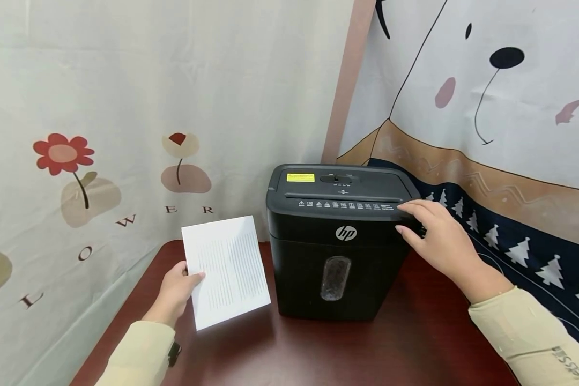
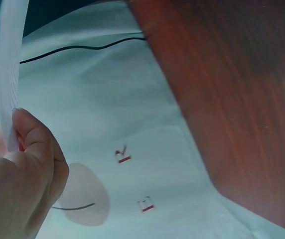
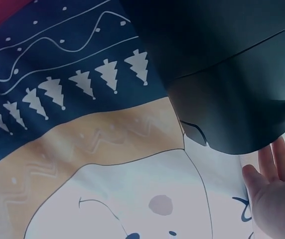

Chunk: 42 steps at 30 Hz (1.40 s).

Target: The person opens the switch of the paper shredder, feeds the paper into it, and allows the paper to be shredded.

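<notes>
My left hand (image 1: 175,292) pinches a white sheet of paper (image 1: 229,268) covered in printed lines, thumb across its front at the left edge. Seen edge-on in the left wrist view, the paper (image 2: 10,74) stands up from between the thumb and fingers. To its right is a black HP paper shredder (image 1: 299,273) with a narrow slot along its top and a yellow label. My right hand (image 1: 441,238) is at the shredder's top right edge, fingers extended. In the right wrist view, that hand (image 3: 277,194) has its fingertips by the shredder's lid edge; contact is hard to tell.
The shredder stands on a dark red wooden table (image 1: 318,354). Behind it hangs a pale curtain (image 1: 251,107) with flowers and letters; on the right is a bear-print cloth (image 1: 511,134). A thin cable (image 1: 550,300) runs along the cloth at right.
</notes>
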### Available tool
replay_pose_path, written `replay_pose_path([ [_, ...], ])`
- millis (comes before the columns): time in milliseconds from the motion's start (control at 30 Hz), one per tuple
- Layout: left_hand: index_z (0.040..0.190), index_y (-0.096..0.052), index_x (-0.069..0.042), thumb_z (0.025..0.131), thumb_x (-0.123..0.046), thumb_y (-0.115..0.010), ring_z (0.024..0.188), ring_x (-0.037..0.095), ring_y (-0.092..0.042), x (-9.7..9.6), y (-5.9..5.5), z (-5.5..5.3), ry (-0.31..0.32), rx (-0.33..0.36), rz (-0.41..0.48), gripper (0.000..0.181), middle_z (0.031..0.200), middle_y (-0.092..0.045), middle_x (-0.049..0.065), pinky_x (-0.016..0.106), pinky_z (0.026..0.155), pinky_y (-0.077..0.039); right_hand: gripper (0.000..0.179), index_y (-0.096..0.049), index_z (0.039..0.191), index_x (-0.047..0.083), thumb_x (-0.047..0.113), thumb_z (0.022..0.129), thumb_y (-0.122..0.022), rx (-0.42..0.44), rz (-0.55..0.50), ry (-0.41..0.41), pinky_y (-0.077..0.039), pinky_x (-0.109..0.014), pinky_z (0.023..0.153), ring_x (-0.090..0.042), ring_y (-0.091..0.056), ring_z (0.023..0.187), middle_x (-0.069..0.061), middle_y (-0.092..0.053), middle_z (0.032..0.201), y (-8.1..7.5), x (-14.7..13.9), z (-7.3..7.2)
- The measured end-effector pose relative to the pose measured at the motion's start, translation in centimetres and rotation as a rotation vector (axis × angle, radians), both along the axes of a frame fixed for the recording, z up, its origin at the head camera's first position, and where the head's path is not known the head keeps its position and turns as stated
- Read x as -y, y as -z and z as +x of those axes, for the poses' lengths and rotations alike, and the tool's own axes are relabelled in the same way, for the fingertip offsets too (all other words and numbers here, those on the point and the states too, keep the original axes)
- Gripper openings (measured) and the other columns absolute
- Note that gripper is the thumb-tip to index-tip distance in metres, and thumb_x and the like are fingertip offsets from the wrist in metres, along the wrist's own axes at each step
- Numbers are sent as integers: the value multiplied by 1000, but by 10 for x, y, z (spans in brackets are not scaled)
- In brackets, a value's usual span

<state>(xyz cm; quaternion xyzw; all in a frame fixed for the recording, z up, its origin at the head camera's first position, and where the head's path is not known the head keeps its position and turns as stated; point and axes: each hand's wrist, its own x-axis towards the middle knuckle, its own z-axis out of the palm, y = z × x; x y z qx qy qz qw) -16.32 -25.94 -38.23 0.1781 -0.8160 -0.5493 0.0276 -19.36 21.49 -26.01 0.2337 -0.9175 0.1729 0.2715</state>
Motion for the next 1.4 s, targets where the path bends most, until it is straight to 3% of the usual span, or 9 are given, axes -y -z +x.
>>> replay_pose_path([
  [233, 139, -35, 8, 98, -9, -52, 112, 34, -56, -3, -16, 2, -43, -35, 39, 47, 132, -48, 30, 38, 86, -50, 40, -63, 119, 2, 5, 81, -76, -20, -43, 4, -45, -56, 91, -36, -50, 113, -19, -59, 122, -4, 4, 1],
  [433, 146, -27, 5, 100, -9, -50, 125, 35, -46, -5, -29, 4, -56, -69, 115, 54, 143, -40, 28, 46, 102, -41, 40, -64, 118, 1, 3, 80, -76, -47, -55, -19, -45, -55, 92, -36, -50, 113, -19, -60, 120, -6, 7, 1],
  [600, 147, -26, 3, 99, -5, -48, 128, 30, -43, -5, -42, 9, -58, -123, 155, 53, 146, -39, 24, 24, 94, -44, 40, -63, 119, 1, 3, 81, -75, -41, -59, -22, -44, -55, 93, -36, -50, 115, -19, -59, 122, -11, 10, 2],
  [833, 149, -22, 2, 101, -4, -45, 131, 25, -39, -7, -57, 15, -6, -157, 206, 54, 149, -35, 19, 15, 91, -41, 41, -63, 120, 1, 4, 81, -76, -40, -55, -28, -43, -55, 94, -35, -50, 116, -18, -59, 122, -14, 14, 0],
  [1200, 145, -22, 6, 99, 0, -46, 107, 2, -53, -16, -83, 22, 103, -270, 266, 52, 142, -38, 20, 12, 85, -45, 41, -62, 121, 3, 6, 82, -75, -50, -76, -65, -41, -57, 96, -36, -47, 121, -18, -58, 124, -22, 20, 1],
  [1400, 139, -29, 7, 98, 0, -50, 103, 1, -57, -28, -100, 24, 164, -338, 307, 47, 124, -52, 5, 16, 86, -46, 40, -63, 121, 3, 7, 83, -75, -41, -97, -80, -41, -57, 96, -36, -47, 121, -18, -59, 124, -26, 24, 3],
])
